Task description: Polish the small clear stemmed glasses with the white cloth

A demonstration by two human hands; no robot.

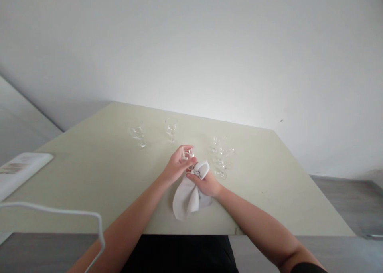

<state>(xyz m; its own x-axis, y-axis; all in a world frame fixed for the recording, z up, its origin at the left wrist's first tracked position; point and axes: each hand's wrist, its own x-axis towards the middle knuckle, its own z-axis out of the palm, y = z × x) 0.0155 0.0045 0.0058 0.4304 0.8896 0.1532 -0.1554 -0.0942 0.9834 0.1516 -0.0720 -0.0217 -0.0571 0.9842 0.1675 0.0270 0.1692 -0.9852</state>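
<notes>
My left hand [176, 165] is closed around a small clear glass [187, 155], its fingers curled about the bowl. My right hand [206, 183] grips a white cloth [187, 201], bunched up near the glass's lower part. The cloth's loose end hangs down toward the table's front edge. Where the glass meets the cloth, my fingers and the fabric hide its stem and foot. Just right of my hands stands a group of clear stemmed glasses [220, 161]. Beyond my left hand are two more, a stemmed glass [171, 130] and another stemmed glass [138, 133] farther left.
All of this is on a pale greenish table [263, 193] set against a white wall [191, 45]. A white box-like object [24, 167] lies at the left edge. A white cable [60, 210] runs across the lower left, over my left forearm.
</notes>
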